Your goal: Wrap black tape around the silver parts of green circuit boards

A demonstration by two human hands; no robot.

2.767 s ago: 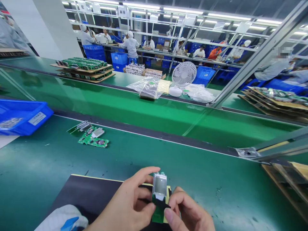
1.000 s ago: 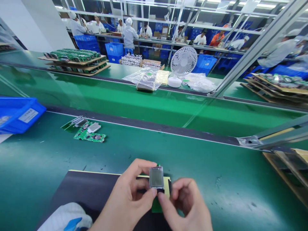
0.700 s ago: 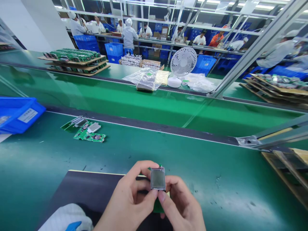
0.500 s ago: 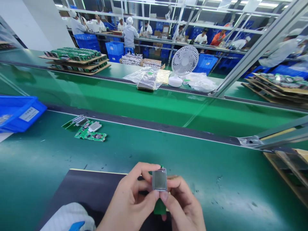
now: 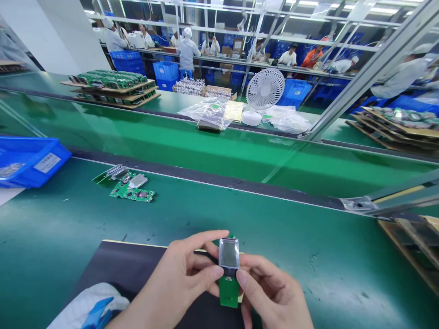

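Note:
A small green circuit board [image 5: 228, 292] with a square grey display [image 5: 229, 252] on its upper part is held between my two hands, above a dark mat [image 5: 137, 265]. My left hand [image 5: 192, 269] grips the board's left side, thumb at the display's lower left corner and index finger stretched along the top. From the right, my right hand [image 5: 270, 288] pinches the opposite edge with thumb and fingers. The lower end of the board shows between the thumbs. Parts of the fingers behind it are hidden.
Several loose circuit boards [image 5: 132, 187] lie at the left behind the mat. A blue bin [image 5: 34, 162] stands at the far left. Beyond the clear partition are stacked boards [image 5: 113, 84], a white fan [image 5: 265, 91] and plastic bags. Cardboard layers [image 5: 411, 251] sit at the right edge.
Both thumbs have moved apart from below the display, baring more of the green board. The display now leans and catches more light. My left index finger has straightened.

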